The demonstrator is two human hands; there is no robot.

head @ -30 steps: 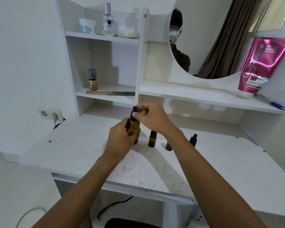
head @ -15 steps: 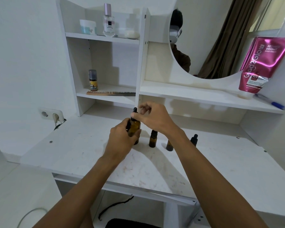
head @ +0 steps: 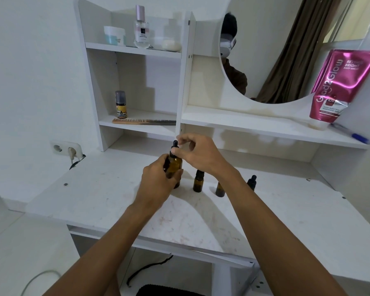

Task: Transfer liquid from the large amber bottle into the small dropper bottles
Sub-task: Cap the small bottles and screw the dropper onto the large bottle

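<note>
Left hand (head: 158, 182): curled round the large amber bottle (head: 176, 163), gripping it upright on the desk (head: 94, 199).
Right hand (head: 199, 154): fingertips pinch the black dropper cap (head: 175, 146).
Pink tube (head: 340, 82): reads "Glad2Glow".

White desk (head: 94, 199) carries large amber bottle (head: 176, 164) + 3 small dropper bottles (head: 198, 183) to its R.

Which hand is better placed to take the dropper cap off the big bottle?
Right: the right hand pinches the black dropper cap, while the left hand grips the large amber bottle.
</note>
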